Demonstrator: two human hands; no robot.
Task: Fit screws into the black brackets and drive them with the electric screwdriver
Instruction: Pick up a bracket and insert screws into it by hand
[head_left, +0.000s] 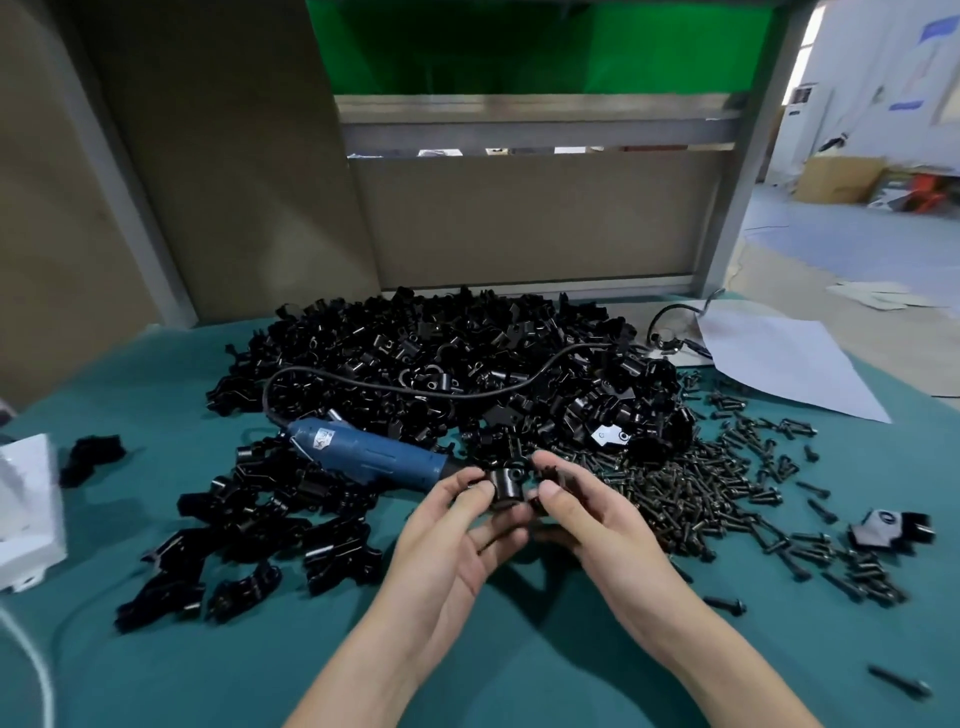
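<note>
Left hand (457, 525) and right hand (597, 519) pinch one black bracket (506, 486); steady it, hole upward, before taking from the screws (701, 483).

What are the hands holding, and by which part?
A black bracket, pinched between both hands: left hand on its left side, right hand on its right end. The screwdriver lies unheld.

Both bare forearms are extended forward and angled toward each other. The left hand (457, 530) and right hand (592, 519) are held close together, palms turned inward, with a black bracket (506, 486) pinched between curled thumbs and forefingers.
</note>
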